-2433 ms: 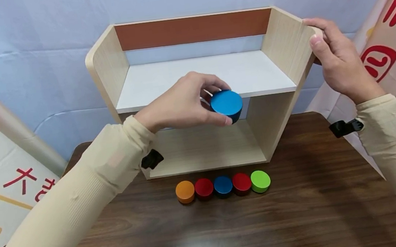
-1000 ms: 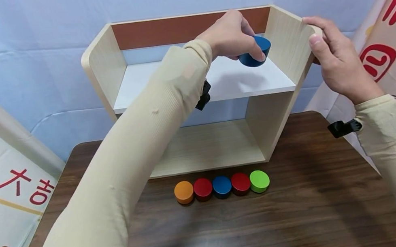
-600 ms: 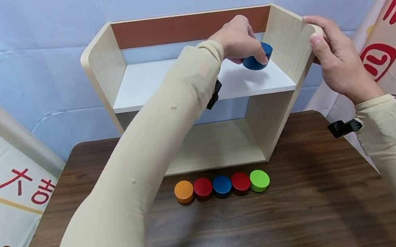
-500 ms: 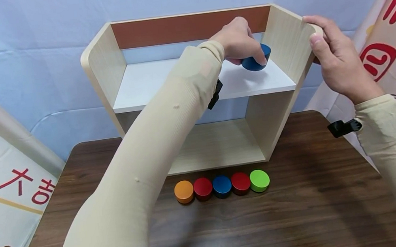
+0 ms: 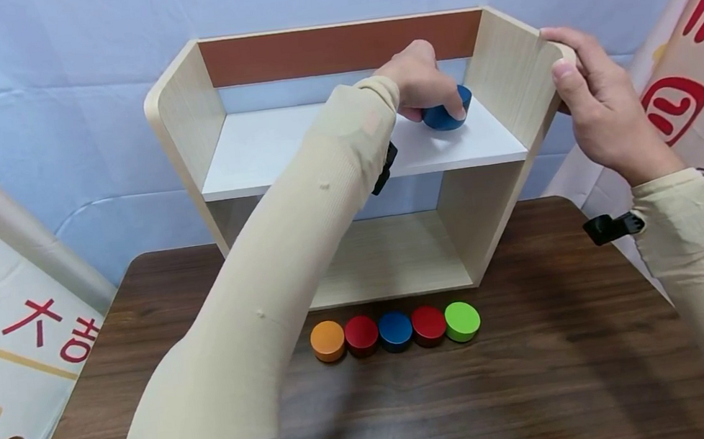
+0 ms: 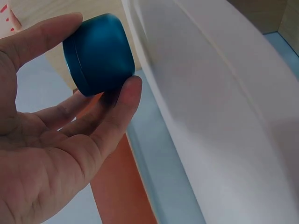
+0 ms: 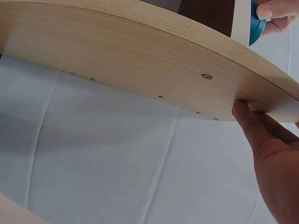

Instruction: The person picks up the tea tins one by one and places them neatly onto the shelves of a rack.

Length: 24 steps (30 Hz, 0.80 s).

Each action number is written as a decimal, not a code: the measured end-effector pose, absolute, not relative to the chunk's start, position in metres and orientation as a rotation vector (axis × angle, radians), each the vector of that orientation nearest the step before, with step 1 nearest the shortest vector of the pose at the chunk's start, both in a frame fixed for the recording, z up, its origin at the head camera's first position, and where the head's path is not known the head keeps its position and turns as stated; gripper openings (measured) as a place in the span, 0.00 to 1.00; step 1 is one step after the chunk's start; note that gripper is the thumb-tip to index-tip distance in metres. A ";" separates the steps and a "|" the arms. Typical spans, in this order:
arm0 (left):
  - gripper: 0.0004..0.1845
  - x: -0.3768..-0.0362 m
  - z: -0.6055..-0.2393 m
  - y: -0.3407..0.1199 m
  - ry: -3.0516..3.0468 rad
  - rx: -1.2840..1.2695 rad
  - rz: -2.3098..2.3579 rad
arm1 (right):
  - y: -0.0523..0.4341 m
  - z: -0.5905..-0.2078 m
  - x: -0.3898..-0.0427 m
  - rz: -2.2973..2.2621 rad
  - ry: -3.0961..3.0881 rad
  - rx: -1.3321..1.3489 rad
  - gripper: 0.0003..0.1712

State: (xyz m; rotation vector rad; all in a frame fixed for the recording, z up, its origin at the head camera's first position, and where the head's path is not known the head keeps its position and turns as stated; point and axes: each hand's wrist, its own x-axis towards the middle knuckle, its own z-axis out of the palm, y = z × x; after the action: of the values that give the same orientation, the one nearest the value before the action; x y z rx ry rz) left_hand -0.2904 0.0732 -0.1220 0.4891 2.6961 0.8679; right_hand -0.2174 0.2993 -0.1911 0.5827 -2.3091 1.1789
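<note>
In the head view my left hand point(image 5: 419, 81) holds a small round blue tin point(image 5: 443, 119) low over the white upper board point(image 5: 278, 144) of a small wooden shelf, toward its right side. The left wrist view shows the thumb and fingertips pinching the blue tin point(image 6: 99, 53) by its sides, with the board close beside it. My right hand point(image 5: 606, 103) grips the upper front corner of the shelf's right side panel point(image 5: 514, 70). From the right wrist view, fingers point(image 7: 252, 123) press against that panel's outer face.
Before the shelf, on the dark wooden table point(image 5: 540, 386), stands a row of similar tins: orange point(image 5: 328, 341), red point(image 5: 362, 336), blue point(image 5: 395, 331), red point(image 5: 429, 326) and green point(image 5: 463, 321). A brown back strip point(image 5: 307, 52) spans the shelf top. Pale cloth point(image 5: 80, 62) hangs behind.
My left hand has carried the blue tin from in front of the shelf up over the upper board, then lowered it and shifted slightly left. The right hand keeps its hold on the panel.
</note>
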 end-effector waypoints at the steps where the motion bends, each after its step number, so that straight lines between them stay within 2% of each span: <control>1: 0.29 -0.291 -0.122 0.073 2.696 0.487 0.866 | 0.299 -0.191 -0.217 1.180 -2.309 0.583 0.28; 9: 0.35 -0.291 -0.125 0.075 2.688 0.464 0.842 | 0.299 -0.192 -0.217 1.187 -2.313 0.581 0.28; 24: 0.36 -0.292 -0.128 0.074 2.682 0.455 0.816 | 0.298 -0.192 -0.217 1.191 -2.310 0.583 0.28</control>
State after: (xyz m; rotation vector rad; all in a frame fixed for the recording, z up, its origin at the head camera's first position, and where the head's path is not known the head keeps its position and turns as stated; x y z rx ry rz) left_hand -0.2916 0.0736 -0.1279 0.4551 2.6820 0.8162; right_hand -0.2172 0.2982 -0.1921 0.5827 -2.3104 1.1911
